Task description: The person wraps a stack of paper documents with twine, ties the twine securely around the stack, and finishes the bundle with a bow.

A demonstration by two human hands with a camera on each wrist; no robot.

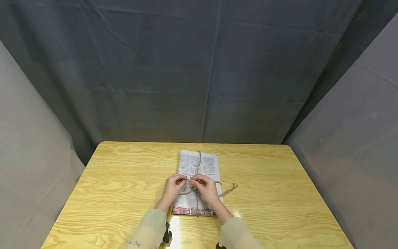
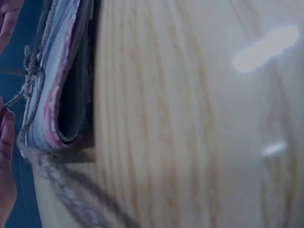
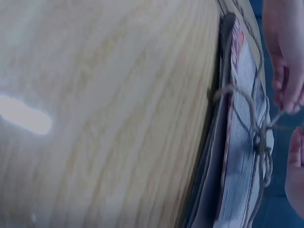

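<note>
A folded stack of newspapers (image 1: 207, 165) lies on the table, bound lengthwise and crosswise with brown twine (image 1: 199, 162). Over its middle, my left hand (image 1: 171, 189) pinches a strand of the twine between thumb and fingertips. Close beside it, my right hand (image 1: 207, 188) pinches another strand in the same way. The right wrist view shows thin strands running up from a knot (image 3: 261, 142) on the paper to the fingertips of both hands. A length of twine (image 2: 71, 194) hangs past the stack's folded corner in the left wrist view.
The wooden table (image 1: 124, 180) has a rounded far edge. A loose twine end (image 1: 231, 188) sticks out right of the stack over the tabletop. A dark curtain (image 1: 155, 86) hangs behind, with pale cloth panels (image 1: 351, 138) at both sides.
</note>
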